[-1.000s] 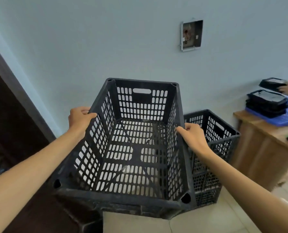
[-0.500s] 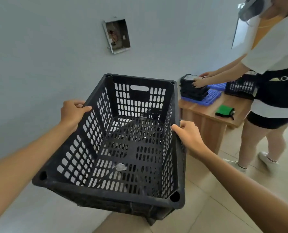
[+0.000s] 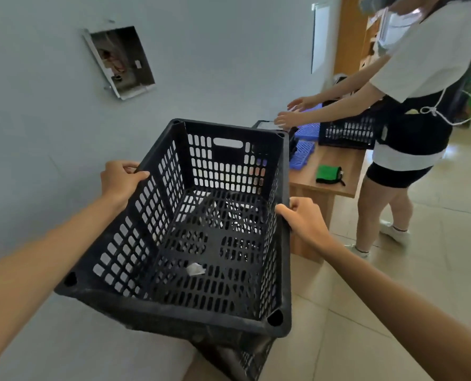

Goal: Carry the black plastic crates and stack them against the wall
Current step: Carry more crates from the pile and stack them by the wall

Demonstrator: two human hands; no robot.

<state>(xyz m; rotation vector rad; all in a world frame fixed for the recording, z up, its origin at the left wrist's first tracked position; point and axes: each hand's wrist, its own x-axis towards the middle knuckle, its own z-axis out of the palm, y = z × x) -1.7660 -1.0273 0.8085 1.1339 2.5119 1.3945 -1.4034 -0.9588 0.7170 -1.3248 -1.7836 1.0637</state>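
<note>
on my feed the left forearm (image 3: 50, 243) runs in from 8 o'clock and the right forearm (image 3: 380, 284) from 4 o'clock, both bare to the frame edge. the left hand (image 3: 120, 178) and right hand (image 3: 306, 218) are bare too, with short nails.

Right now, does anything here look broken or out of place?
Yes. The wall box has its cover hanging open and crooked, with wires exposed inside. Also, a small white scrap lies on the bottom of the black crate.
</note>
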